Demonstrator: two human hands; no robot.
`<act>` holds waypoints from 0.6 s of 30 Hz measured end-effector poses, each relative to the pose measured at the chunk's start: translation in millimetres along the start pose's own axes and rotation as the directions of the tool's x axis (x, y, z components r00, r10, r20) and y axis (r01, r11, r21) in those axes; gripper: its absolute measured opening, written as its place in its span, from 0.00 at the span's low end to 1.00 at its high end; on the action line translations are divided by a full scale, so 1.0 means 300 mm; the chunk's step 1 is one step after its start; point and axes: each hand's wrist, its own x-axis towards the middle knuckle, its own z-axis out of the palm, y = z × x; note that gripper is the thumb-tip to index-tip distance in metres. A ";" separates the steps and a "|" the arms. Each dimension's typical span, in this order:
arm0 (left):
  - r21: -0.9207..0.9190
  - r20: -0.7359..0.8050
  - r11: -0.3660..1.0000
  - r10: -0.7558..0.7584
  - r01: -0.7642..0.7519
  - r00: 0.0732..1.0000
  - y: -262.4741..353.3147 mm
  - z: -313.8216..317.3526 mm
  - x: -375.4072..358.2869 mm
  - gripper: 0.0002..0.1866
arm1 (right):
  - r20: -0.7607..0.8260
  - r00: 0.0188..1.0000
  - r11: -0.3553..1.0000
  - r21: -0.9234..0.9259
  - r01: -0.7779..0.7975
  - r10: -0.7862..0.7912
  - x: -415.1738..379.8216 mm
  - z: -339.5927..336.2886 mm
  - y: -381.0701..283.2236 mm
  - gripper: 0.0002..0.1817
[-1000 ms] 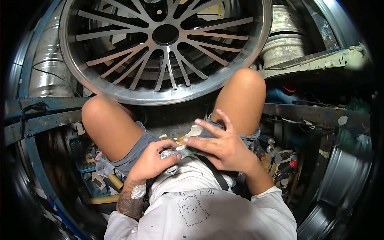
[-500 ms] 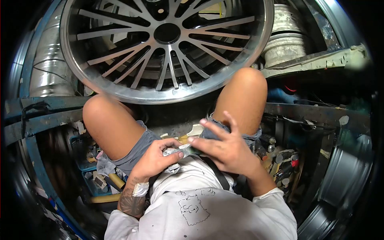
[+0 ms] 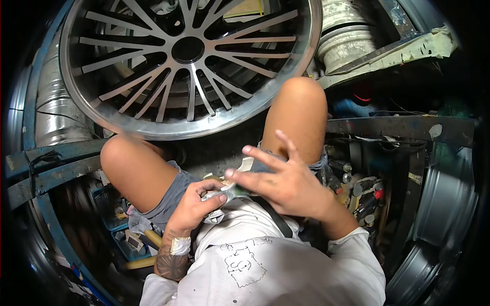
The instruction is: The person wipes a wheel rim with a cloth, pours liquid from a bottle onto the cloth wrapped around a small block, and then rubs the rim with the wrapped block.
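A crumpled whitish and silvery packet [image 3: 215, 216] lies in my lap, gripped between the thumb and curled fingers of my left hand [image 3: 196, 205]. Its upper edge shows a greenish patch, and its contents cannot be made out. Just to the right, my right hand [image 3: 286, 186] is raised with its fingers spread, the fingertips pointing left over the packet. Nothing shows in that hand, though its underside is hidden. Beyond my knees stands a large multi-spoke alloy wheel [image 3: 214, 122] with a polished rim and a black centre.
Blue metal frame bars [image 3: 71, 148] run beside my left knee. A dark bar [image 3: 398, 127] crosses at the right, above bottles and tools [image 3: 365, 196]. Worn rims [image 3: 347, 48] stack at upper right; grey rims [image 3: 444, 204] stand lower right. A blue basket [image 3: 115, 219] sits lower left.
My view has shifted, so the wheel and knees sit further left. My right hand's fingers have spread wider over the packet, while my left hand keeps its hold.
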 end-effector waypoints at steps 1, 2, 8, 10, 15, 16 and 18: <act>-0.005 -0.004 1.000 -0.001 0.001 1.000 -0.005 -0.004 -0.002 0.12 | -0.007 1.000 1.000 -0.004 -0.020 0.020 -0.002 -0.006 0.002 0.32; -0.010 0.001 1.000 0.013 -0.013 1.000 -0.005 -0.007 -0.001 0.12 | -0.010 0.999 0.999 -0.006 -0.033 0.033 0.000 -0.010 0.004 0.33; -0.135 -0.003 0.991 -0.017 0.016 1.000 -0.037 -0.016 -0.005 0.12 | 0.000 0.999 0.999 0.003 -0.045 0.045 0.006 -0.004 0.022 0.39; -0.138 0.013 0.990 -0.004 0.006 1.000 -0.039 -0.026 -0.004 0.12 | -0.013 1.000 1.000 0.004 0.021 -0.021 0.007 0.032 0.000 0.39; -0.131 0.014 0.991 -0.018 0.020 1.000 -0.010 -0.021 -0.012 0.11 | -0.023 1.000 0.999 -0.035 -0.011 0.010 0.012 0.006 0.025 0.39; -0.118 0.018 0.993 -0.019 0.021 1.000 -0.009 -0.021 -0.013 0.11 | 0.006 1.000 1.000 -0.012 0.020 -0.020 0.011 0.011 0.005 0.40; -0.134 0.003 0.990 -0.043 0.043 0.999 -0.019 -0.013 -0.014 0.11 | 0.010 1.000 1.000 0.012 0.000 0.000 0.004 0.014 0.008 0.38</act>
